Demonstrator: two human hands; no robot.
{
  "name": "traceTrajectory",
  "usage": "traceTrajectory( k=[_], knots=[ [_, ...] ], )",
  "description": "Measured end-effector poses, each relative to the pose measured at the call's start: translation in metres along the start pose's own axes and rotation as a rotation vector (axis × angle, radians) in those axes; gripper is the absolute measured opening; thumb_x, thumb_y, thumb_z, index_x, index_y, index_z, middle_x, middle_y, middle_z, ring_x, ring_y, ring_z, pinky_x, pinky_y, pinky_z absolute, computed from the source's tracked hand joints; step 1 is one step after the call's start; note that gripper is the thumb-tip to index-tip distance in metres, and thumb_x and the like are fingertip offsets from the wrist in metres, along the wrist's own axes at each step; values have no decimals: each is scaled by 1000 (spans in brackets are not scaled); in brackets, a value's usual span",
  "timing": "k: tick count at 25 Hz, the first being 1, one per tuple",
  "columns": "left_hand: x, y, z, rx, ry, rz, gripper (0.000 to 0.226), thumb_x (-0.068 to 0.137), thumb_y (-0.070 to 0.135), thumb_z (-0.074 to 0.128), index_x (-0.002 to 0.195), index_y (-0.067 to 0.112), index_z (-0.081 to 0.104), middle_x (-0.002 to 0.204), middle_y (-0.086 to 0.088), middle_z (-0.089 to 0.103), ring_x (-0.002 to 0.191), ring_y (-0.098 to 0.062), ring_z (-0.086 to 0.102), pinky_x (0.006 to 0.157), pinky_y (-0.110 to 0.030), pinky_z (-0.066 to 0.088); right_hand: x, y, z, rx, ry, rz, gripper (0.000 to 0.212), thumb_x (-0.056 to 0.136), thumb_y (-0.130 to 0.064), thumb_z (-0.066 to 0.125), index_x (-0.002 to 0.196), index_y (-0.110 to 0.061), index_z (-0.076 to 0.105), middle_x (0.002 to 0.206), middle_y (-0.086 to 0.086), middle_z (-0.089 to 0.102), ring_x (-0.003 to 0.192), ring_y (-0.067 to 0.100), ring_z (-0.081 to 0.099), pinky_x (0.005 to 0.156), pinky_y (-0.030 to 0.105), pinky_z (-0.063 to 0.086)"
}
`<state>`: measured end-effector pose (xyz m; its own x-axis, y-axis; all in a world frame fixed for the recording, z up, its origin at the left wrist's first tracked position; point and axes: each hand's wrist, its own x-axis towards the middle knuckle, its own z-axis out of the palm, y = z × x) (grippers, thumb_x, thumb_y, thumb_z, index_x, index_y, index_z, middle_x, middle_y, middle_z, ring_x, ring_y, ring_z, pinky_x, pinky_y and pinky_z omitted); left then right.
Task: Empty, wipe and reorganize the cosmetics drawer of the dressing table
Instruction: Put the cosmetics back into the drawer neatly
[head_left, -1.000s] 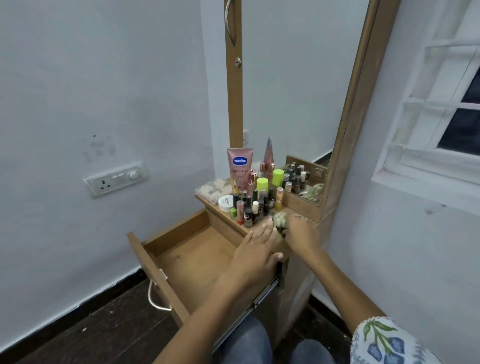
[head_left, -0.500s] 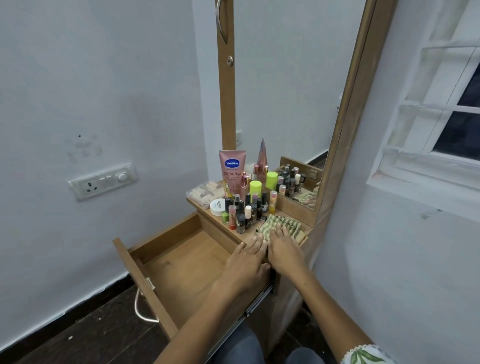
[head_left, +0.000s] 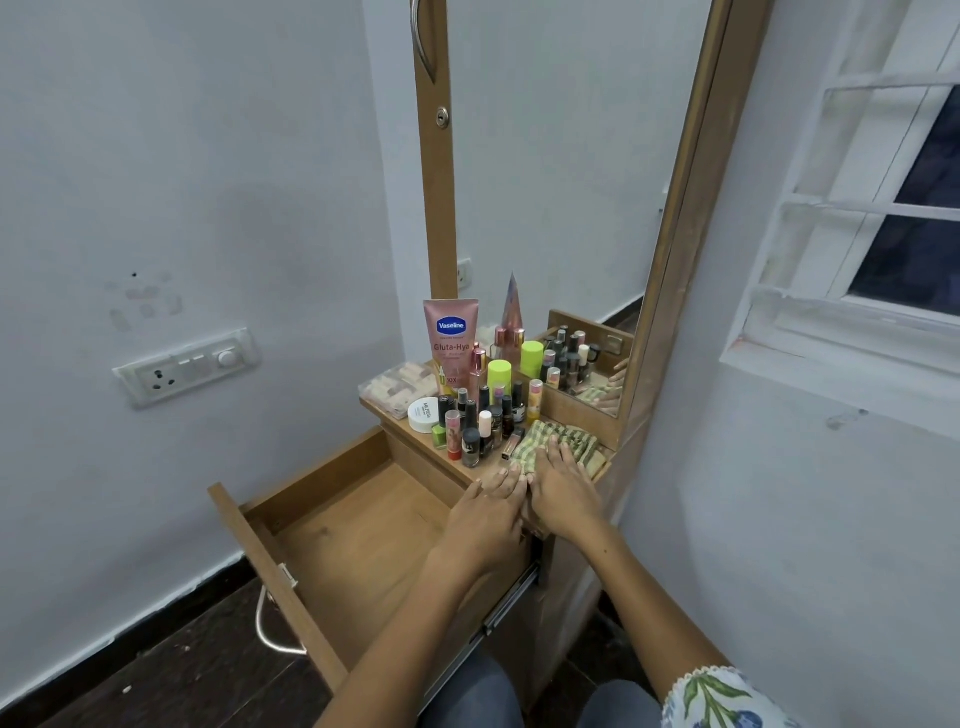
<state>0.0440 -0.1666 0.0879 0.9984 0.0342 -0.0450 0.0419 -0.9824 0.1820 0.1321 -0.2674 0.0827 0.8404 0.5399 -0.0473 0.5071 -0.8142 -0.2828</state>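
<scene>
At the near right corner of the dressing table's top, both hands were laid flat, side by side. The right hand (head_left: 563, 486) was spread with straight fingers pressing on the green checked cloth (head_left: 563, 441), which was smoothed flat against the top's right edge, just below the mirror (head_left: 571, 182). The left hand (head_left: 485, 512) was rested with straight fingers on the front edge of the top (head_left: 410, 434), touching the cloth's near left corner; nothing was pinched by either hand.

Just left of the cloth, the cosmetics were gathered upright in a tight cluster: small bottles (head_left: 480, 426), a white jar (head_left: 423, 414), a pink Vaseline tube (head_left: 451, 343) and a clear box (head_left: 400, 382) at the far left corner.

Below the front edge, the drawer (head_left: 332, 540) was pulled fully out, and its wooden floor was seen bare. Emptying was therefore judged done. Whether wiping had been finished could not be told. The return of the cosmetics to the drawer in order was judged still outstanding.
</scene>
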Motion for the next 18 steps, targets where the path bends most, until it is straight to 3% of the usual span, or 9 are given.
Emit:
traceTrajectory(
  k=[5,6,8,9,10,13,15,18],
  knots=[
    [-10,2,2,-91,135,-18,55,100,29,34,151,15,18,158,-2,18,146,-13,11,118,-34,6,4,5,-9,106,-100,-12,55,103,-29,26,151,-7,15,160,10,-4,148,23,-4,119,41,6],
    [-15,2,3,-137,197,-29,53,100,29,35,150,16,23,157,-1,24,145,-12,16,118,-33,9,4,6,-11,153,-93,-8,51,102,-29,28,147,-5,30,160,12,2,148,24,3,119,43,12],
    [-25,-1,5,-237,327,-59,48,99,28,39,146,17,33,151,0,36,141,-13,27,118,-33,17,5,1,-13,241,61,-6,35,98,-25,33,112,-6,59,150,16,36,137,26,35,109,44,34],
    [-30,-3,6,-284,381,-76,46,99,27,42,143,17,38,149,0,40,140,-13,31,117,-33,21,4,-4,-13,237,167,-27,29,97,-23,35,101,-9,60,135,13,51,124,24,48,102,42,41],
    [-34,-4,6,-323,419,-95,44,99,25,43,142,17,41,148,-1,42,139,-13,32,117,-32,22,5,-10,-12,200,238,-68,28,97,-22,36,104,-10,60,126,10,57,117,22,53,101,40,42],
    [-42,-10,5,-373,461,-152,42,99,24,42,141,16,42,148,-1,40,139,-12,31,115,-28,21,13,-25,-4,-15,240,-161,43,99,-25,35,138,-10,46,149,6,40,138,21,35,115,43,22],
    [-48,-14,3,-382,482,-178,42,100,26,41,141,16,43,148,0,41,139,-12,32,113,-27,23,15,-32,2,-152,245,-142,46,99,-28,34,141,-10,42,152,6,37,141,21,30,116,45,15],
    [-51,-21,2,-437,515,-238,40,99,28,43,137,17,49,142,2,48,134,-12,38,108,-25,29,7,-39,17,-197,375,-151,41,97,-29,42,131,-9,53,143,8,49,135,21,39,116,46,16]
  ],
)
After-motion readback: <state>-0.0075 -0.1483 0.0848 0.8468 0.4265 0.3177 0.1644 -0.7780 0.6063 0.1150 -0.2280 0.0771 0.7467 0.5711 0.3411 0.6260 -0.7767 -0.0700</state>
